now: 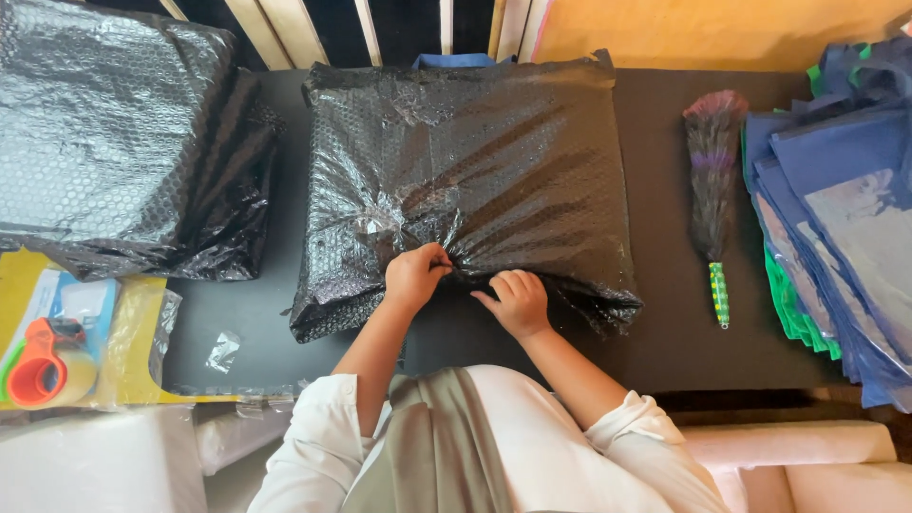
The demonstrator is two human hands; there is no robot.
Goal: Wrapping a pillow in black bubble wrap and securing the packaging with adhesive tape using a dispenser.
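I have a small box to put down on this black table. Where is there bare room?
Free: the strip between the wrapped parcel and the feather duster, and the patch left of the left hand, apart from a tape scrap. Crowded: second bundle far left, blue bags far right.

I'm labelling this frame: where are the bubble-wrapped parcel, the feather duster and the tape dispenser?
bubble-wrapped parcel [494, 161], head view, middle of its top face
feather duster [712, 180], head view, on its feathers
tape dispenser [43, 366], head view, orange body

Both bare forearms reach forward, the left hand [414, 276] pinched with fingers curled, the right hand [518, 301] flat, knuckles bent, just beside it.
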